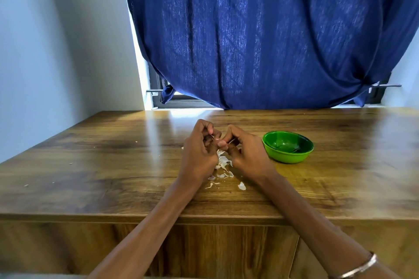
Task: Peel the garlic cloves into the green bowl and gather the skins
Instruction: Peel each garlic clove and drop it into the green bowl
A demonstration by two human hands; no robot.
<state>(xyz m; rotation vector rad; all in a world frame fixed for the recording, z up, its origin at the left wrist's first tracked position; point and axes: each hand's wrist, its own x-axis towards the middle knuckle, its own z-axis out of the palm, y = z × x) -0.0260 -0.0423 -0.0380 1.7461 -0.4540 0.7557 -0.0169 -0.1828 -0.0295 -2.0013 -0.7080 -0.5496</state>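
— Item one?
— Wooden desk (113,165), glossy grain, daylight glare along its far edge.

— On it?
— Green bowl (288,147), plastic, upright, at three o'clock from the hands and just beside the right one, not touching. I can't make out any cloves inside from where I stand.

— The hands?
— Left hand (199,154) and right hand (247,154), raised slightly above mid-desk, fingertips meeting. Both have fingers curled inward, pinching a garlic clove (218,136) between them; only a pale sliver of it shows past the thumbs. A thin shred of skin sticks out by the right fingers.

— Skins?
— Garlic skins (223,165), a loose white pile on the desk directly under and at six o'clock from the hands, with a few stray flakes nearer the front edge. Tiny crumbs lie well apart at nine o'clock.

— Other entries?
— Silver bangle (360,266) on the right wrist. Blue curtain (260,41) at twelve o'clock, knotted at its right side, over a dark-framed window (158,95). White wall (56,52) at ten o'clock.
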